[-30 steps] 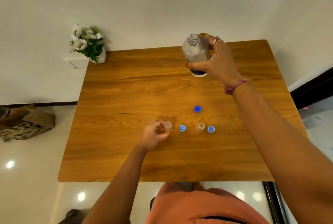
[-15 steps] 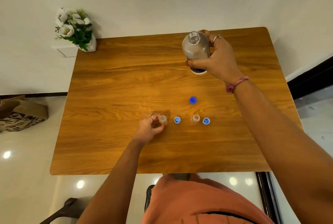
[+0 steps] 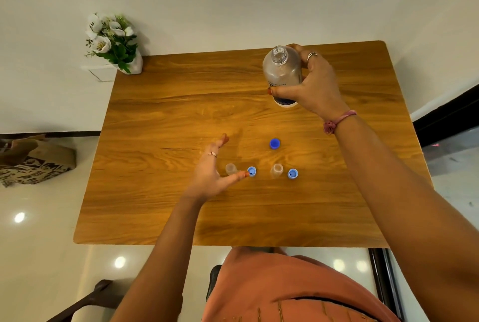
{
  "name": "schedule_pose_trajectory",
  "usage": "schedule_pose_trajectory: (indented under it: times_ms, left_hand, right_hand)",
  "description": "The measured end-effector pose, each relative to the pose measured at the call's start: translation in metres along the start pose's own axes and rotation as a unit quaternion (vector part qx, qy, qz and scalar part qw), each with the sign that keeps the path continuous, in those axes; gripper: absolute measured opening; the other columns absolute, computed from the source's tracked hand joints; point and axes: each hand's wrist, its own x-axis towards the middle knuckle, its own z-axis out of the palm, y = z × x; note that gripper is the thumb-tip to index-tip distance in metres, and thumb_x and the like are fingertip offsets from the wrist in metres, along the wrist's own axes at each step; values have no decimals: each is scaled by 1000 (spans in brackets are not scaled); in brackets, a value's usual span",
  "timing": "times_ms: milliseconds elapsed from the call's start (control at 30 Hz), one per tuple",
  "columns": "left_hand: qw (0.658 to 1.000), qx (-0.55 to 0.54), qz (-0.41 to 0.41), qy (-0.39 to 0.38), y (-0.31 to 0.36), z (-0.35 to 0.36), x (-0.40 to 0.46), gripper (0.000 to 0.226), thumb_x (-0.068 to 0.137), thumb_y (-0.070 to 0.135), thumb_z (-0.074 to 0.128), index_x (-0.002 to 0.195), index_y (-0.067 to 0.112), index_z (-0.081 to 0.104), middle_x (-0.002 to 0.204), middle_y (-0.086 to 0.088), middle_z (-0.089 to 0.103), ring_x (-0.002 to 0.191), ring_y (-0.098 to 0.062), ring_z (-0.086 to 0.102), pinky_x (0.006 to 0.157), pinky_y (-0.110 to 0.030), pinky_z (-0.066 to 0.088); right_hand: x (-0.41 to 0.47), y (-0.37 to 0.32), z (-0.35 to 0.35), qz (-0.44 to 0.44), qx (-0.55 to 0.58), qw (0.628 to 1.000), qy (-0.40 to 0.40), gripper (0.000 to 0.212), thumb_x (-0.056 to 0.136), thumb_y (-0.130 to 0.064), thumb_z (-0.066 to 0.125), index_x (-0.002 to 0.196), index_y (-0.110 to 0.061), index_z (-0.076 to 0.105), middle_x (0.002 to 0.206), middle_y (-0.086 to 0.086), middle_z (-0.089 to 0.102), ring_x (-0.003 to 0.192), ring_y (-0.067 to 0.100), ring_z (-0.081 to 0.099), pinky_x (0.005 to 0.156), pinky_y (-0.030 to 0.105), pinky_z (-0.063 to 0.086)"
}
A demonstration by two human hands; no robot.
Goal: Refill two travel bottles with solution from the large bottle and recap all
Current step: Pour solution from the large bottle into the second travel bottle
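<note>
Far off to the left of both hands, a paper bag [image 3: 33, 158] sits on the floor, and a small vase of white flowers [image 3: 114, 41] stands at the far left corner of the wooden bench [image 3: 160, 103]. The left hand [image 3: 210, 174] hovers low over the bench with its fingers spread and straight, gripping nothing; its thumb reaches toward the right. Tucked just beside that thumb stands the first travel bottle [image 3: 230, 168], uncapped and upright, and right at the thumb's tip lies a light blue cap [image 3: 251, 171]; whether the thumb touches it cannot be told. Further right, between the two hands, the second travel bottle [image 3: 276, 170] stands open with another light blue cap [image 3: 293, 173] just beside it on its right. A darker blue cap [image 3: 274, 143] lies a little beyond that pair, nearer the right hand. The right hand [image 3: 313, 88] is wrapped round the large bottle [image 3: 282, 72], thumb on the near side and fingers on the far side, holding it upright with its mouth open above the far right part of the bench. A pink band [image 3: 337, 120] circles the right wrist.
</note>
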Motion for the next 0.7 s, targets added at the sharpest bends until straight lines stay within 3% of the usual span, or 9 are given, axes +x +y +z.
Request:
schedule_pose_trajectory:
  times_ms: [100, 200, 300, 400, 467, 600, 700]
  left_hand:
    - [994, 78, 64, -39, 38, 13, 3, 76, 78, 47, 70, 141, 20, 38, 141, 1, 45, 131, -12, 39, 107, -28, 35]
    - [980, 142, 81, -110, 59, 38, 8, 67, 84, 41, 65, 141, 17, 39, 144, 0, 42, 135, -16, 36, 107, -28, 31]
    - [971, 185, 45, -148, 64, 63, 16, 69, 85, 31, 67, 143, 14, 34, 147, -5, 37, 137, -21, 32, 108, -32, 30]
    - [966, 199, 5, -165, 55, 82, 24, 72, 81, 23, 71, 142, 13, 35, 146, -7, 41, 132, -24, 41, 106, -38, 38]
    - [966, 200, -10, -162, 48, 92, 27, 70, 80, 21, 73, 141, 13, 38, 144, -7, 43, 128, -26, 46, 103, -39, 41]
    - [978, 159, -38, -131, 38, 103, 29, 60, 79, 20, 74, 133, 14, 49, 134, -8, 54, 121, -24, 51, 100, -36, 43]
    - [987, 116, -62, -94, 35, 104, 28, 51, 77, 19, 75, 124, 13, 56, 124, -7, 61, 114, -22, 56, 93, -25, 42]
  right_hand:
    - [-2, -5, -4, -14, 13, 1000, 3, 82, 59, -33, 86, 131, -18, 48, 125, 3, 53, 106, 8, 45, 80, 12, 42]
    - [-3, -6, -6, -20, 22, 1000, 1, 83, 58, -36, 86, 130, -19, 49, 123, 2, 53, 106, 7, 46, 79, 8, 41]
    - [-5, 0, -8, -21, 22, 1000, 0, 85, 57, -37, 86, 131, -19, 48, 123, 1, 53, 107, 7, 46, 79, 7, 41]
    - [-8, 4, -9, -28, 16, 999, -1, 86, 57, -38, 85, 132, -18, 47, 124, 1, 53, 109, 8, 46, 80, 7, 41]
    - [-11, 6, -10, -29, 16, 999, -1, 85, 57, -38, 85, 131, -17, 48, 124, 2, 54, 108, 8, 47, 81, 8, 43]
    - [-17, 9, -14, -22, 24, 999, 1, 83, 58, -32, 86, 130, -14, 48, 119, -1, 52, 106, 6, 45, 72, -3, 37]
    - [-18, 11, -17, -23, 21, 1000, -1, 83, 60, -31, 86, 131, -14, 47, 118, -2, 50, 106, 7, 43, 73, -1, 37]
